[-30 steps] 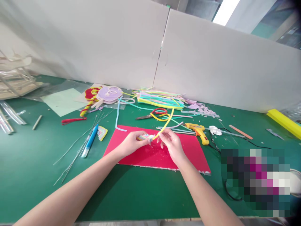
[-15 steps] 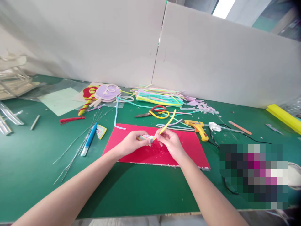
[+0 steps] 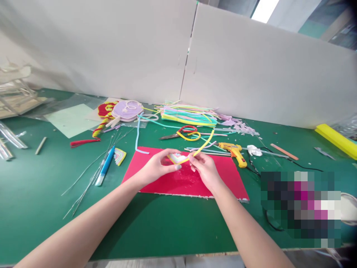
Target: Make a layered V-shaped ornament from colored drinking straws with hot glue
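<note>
Over a red sheet (image 3: 217, 182) on the green table, my left hand (image 3: 156, 169) pinches a small striped pastel arch piece (image 3: 174, 158), held tilted up. A long yellow strip (image 3: 205, 143) runs from that piece's edge up and to the right. My right hand (image 3: 205, 169) is closed on the strip close to the piece, pressing it along the arch's rim. Both forearms reach in from the bottom of the view.
A yellow glue gun (image 3: 235, 152) with a black cord lies right of the sheet. Red-handled scissors (image 3: 181, 133), a pile of pastel strips (image 3: 189, 114), a blue pen (image 3: 105, 165), thin wires (image 3: 89, 178), a second striped arch (image 3: 119, 155) and a cardboard wall (image 3: 251, 67) surround the work.
My left hand has turned the striped piece up on edge and lifted it slightly. My right hand has slid along the yellow strip, whose free end has swung further right.
</note>
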Action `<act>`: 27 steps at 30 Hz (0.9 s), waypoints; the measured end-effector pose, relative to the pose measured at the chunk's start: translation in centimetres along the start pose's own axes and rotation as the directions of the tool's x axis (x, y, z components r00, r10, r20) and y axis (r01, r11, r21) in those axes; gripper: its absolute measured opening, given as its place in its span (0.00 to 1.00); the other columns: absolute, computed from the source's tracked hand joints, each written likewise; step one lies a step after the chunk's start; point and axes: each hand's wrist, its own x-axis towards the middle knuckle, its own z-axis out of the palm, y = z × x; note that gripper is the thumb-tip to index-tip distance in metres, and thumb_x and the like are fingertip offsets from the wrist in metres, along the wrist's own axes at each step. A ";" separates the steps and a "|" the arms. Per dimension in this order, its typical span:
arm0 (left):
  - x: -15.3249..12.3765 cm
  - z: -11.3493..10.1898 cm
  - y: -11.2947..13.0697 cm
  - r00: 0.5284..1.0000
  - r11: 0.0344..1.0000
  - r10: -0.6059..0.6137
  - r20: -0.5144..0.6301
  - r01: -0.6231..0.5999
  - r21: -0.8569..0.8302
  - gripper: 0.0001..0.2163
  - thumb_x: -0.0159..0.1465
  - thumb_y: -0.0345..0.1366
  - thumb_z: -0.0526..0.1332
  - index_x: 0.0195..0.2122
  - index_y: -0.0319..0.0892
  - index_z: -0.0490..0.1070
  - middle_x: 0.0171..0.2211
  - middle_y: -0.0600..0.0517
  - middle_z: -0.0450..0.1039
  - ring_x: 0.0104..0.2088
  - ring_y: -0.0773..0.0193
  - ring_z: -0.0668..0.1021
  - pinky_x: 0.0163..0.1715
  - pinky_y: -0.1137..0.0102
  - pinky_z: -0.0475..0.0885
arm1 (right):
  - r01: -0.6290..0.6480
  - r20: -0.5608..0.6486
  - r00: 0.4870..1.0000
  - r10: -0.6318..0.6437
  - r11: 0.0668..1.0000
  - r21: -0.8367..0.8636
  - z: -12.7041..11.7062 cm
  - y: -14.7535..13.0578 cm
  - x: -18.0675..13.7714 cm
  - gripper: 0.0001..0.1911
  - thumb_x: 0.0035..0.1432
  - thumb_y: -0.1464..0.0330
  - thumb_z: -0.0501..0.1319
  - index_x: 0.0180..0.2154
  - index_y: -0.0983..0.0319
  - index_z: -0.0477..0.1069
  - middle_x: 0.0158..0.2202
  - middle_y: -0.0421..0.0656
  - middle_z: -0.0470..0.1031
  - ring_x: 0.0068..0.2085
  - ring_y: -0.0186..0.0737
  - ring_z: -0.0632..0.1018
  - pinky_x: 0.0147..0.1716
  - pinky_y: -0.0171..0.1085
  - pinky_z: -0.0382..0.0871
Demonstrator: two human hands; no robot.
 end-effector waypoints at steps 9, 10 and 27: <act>0.3 -1.2 0.6 0.809 0.999 0.018 -0.588 0.001 0.032 0.10 0.55 0.42 0.64 0.28 0.40 0.72 0.26 0.54 0.70 0.27 0.68 0.70 0.28 0.74 0.63 | 0.051 -0.167 0.986 -0.008 0.965 0.257 -0.2 -1.6 0.2 0.11 0.36 0.64 0.73 0.24 0.59 0.75 0.24 0.36 0.68 0.24 0.26 0.62 0.19 0.30 0.53; 0.3 -1.2 0.6 0.802 1.000 -0.003 -0.598 0.011 0.010 0.10 0.56 0.42 0.63 0.28 0.40 0.72 0.25 0.55 0.70 0.26 0.69 0.69 0.27 0.74 0.63 | 0.065 -0.199 0.980 -0.007 0.956 0.285 -0.3 -1.7 0.3 0.12 0.35 0.64 0.73 0.23 0.59 0.74 0.23 0.35 0.67 0.24 0.26 0.62 0.19 0.29 0.53; -0.3 0.7 0.6 1.000 0.998 -0.007 -0.028 0.008 0.059 0.11 0.55 0.40 0.64 0.37 0.41 0.72 0.39 0.49 0.75 0.40 0.60 0.76 0.43 0.67 0.69 | 0.060 -0.109 0.994 -0.028 0.954 0.293 -0.1 -2.0 -0.2 0.12 0.35 0.59 0.73 0.23 0.56 0.74 0.25 0.36 0.69 0.26 0.30 0.63 0.27 0.35 0.58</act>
